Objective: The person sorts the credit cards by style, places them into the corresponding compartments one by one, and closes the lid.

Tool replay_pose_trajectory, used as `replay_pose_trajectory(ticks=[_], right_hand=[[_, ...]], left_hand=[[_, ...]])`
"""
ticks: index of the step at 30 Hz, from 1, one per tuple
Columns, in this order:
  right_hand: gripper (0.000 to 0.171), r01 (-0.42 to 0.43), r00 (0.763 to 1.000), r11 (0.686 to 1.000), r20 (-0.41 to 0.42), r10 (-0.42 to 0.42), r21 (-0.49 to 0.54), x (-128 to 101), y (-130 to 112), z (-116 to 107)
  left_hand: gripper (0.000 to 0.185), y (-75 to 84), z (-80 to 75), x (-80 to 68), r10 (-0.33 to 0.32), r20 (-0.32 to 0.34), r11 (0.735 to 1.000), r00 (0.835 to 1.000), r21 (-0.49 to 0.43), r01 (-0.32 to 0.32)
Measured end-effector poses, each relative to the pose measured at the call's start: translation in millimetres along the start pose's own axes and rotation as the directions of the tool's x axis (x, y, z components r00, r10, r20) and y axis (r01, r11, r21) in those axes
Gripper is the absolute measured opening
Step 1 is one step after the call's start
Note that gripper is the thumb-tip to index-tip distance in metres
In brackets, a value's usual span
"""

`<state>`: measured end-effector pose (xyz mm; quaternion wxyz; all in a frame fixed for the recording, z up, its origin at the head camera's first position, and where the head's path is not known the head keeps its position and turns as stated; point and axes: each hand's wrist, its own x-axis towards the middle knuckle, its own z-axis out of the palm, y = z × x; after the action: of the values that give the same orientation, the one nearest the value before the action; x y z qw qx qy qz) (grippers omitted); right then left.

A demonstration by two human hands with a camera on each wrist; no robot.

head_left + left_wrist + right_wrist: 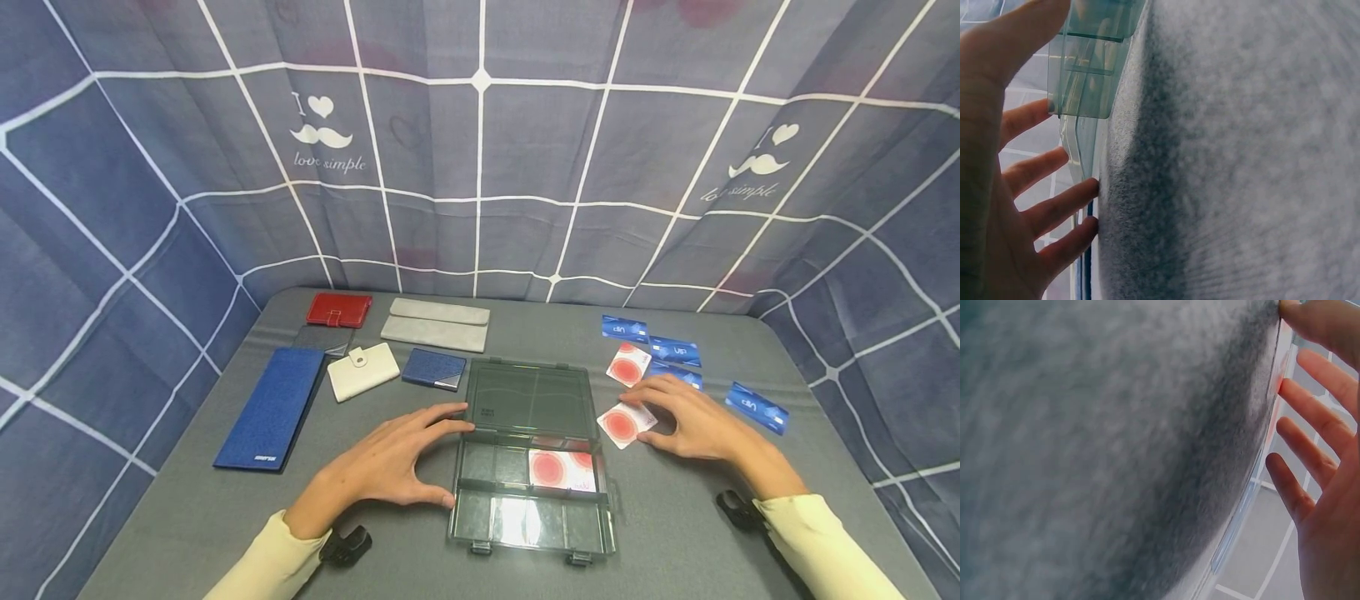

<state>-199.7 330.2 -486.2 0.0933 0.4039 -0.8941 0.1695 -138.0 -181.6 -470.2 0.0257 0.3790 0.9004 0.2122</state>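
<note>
On a grey felt-covered table (187, 517), framed behind by blue fabric with a white grid, things lie as follows from left to right.

Far left lies a long blue textured wallet (272, 407), its long axis running away from the person. Behind it sit a red snap wallet (339, 309) and a dark card holder (322, 339). Next come a cream snap wallet (363, 372), a grey suede pouch (436, 323) and a small blue card case (433, 369).

The person's left hand (393, 461) rests with spread, relaxed fingers touching the left edge of a clear plastic organizer box (525, 517); it grips nothing. The left wrist view shows those fingers (1054, 209) straight beside the box's latch.

The organizer box sits at the table's centre, open, its smoky lid (528, 398) lying flat away from the person. Its long axis runs toward and away from the person, with latches at the near edge. One compartment holds a white card with red circles (561, 470).

The right hand (693, 421) lies flat with its fingers loosely extended, its fingertips on a red-circle card (622, 425) just right of the box. A second such card (628, 365) lies behind it. Four blue VIP cards (756, 407) are scattered at far right.
</note>
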Motion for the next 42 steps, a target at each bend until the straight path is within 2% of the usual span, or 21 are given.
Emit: replay_pose_trajectory(ticks=[9,21,26,34,42], right_hand=[[0.070,-0.029,0.999,1.000,0.018,0.030,-0.008,-15,-4,-10],[0.064,-0.087,0.996,0.993,-0.002,0.088,-0.081,-25,-9,-12],[0.057,-0.088,0.996,0.990,-0.015,0.087,-0.111,-26,-10,-12],[0.056,-0.107,0.993,0.989,-0.054,0.102,-0.103,-21,-19,-21],[0.058,-0.022,0.993,0.993,-0.117,0.009,-0.114,-7,-45,-32]], left_hand=[[0.094,1.5,-1.2,0.2,-0.006,0.014,1.000,1.000,-0.025,0.007],[0.093,1.1,-0.9,0.0,0.019,-0.002,1.000,1.000,-0.020,-0.019],[0.093,1.2,-0.9,0.1,0.017,-0.003,1.000,1.000,-0.017,-0.017],[0.094,0.7,-0.9,0.2,0.020,-0.006,1.000,1.000,-0.013,-0.020],[0.093,0.2,-0.4,-0.3,0.014,-0.006,1.000,1.000,-0.008,-0.014]])
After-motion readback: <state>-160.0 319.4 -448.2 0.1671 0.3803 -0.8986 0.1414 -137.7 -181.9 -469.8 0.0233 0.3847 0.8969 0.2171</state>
